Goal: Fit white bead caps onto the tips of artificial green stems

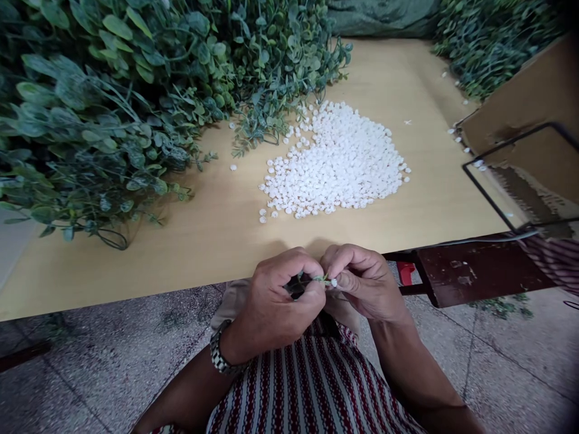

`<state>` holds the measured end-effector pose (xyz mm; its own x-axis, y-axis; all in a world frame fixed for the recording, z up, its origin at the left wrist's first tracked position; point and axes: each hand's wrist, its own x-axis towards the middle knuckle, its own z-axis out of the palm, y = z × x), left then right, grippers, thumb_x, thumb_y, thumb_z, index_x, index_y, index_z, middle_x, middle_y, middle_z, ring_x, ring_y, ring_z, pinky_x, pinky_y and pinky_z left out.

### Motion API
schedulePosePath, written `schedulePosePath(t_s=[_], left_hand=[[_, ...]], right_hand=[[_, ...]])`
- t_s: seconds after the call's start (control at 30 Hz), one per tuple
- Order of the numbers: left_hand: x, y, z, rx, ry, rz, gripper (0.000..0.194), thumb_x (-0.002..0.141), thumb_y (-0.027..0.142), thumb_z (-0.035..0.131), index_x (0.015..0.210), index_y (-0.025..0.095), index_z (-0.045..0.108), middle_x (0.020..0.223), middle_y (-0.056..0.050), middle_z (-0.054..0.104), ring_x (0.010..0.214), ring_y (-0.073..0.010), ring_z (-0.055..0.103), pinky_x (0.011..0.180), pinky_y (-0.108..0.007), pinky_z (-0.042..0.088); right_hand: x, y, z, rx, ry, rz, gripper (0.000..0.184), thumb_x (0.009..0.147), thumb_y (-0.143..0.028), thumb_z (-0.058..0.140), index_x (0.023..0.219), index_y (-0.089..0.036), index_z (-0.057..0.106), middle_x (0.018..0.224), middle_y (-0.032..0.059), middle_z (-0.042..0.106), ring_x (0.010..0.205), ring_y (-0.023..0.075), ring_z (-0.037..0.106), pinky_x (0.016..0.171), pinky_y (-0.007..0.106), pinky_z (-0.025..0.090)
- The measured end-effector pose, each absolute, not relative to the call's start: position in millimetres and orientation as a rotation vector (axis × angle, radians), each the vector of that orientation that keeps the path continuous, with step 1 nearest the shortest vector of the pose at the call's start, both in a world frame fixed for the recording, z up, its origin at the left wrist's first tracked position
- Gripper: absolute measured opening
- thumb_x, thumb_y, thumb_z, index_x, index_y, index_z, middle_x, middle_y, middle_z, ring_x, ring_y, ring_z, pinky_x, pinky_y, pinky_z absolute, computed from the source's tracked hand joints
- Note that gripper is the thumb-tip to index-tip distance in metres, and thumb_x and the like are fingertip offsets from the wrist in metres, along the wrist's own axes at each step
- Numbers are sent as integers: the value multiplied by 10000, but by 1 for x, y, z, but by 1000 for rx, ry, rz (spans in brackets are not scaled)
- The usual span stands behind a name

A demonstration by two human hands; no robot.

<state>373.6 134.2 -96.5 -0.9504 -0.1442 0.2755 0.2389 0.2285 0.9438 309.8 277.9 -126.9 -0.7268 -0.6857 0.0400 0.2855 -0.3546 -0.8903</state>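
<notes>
Head view, green stem: the green stem [322,278] is at the centre of the frame, slightly below the middle, in front of the table's near edge; its long axis runs roughly left to right, with the tip toward the right
White piece: a small white piece [334,282] sits at the right end of the stem, beside the right thumb tip
Left hand: the left hand [283,301], with a metal watch [219,349] at the wrist, has thumb and index finger clamped together on the stem, whose visible part emerges rightward from between their tips
Right hand: the right hand [371,283] has thumb and index finger drawn in close about the stem's tip and white piece; one cannot tell which of the two they press on
White pile: a heap of white pieces [339,163] lies on the table [217,223], right of centre in the upper half of the frame
Foliage: bunched green foliage [149,102] fills the upper left; more foliage [493,42] is at upper right, behind torn cardboard [534,90]
</notes>
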Motion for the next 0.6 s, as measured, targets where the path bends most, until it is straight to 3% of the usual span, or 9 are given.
schedulePosePath(t_s=[0.6], left_hand=[[371,134,-102,-81,-2190,-1775,170,686,-20,482,611,121,542,571,18,514,520,-64,445,495,-192,366]], right_hand=[[314,275,-134,-615,1403,-2156,21,805,-176,667,814,-194,673,703,-11,620,610,83,557,562,210,440]])
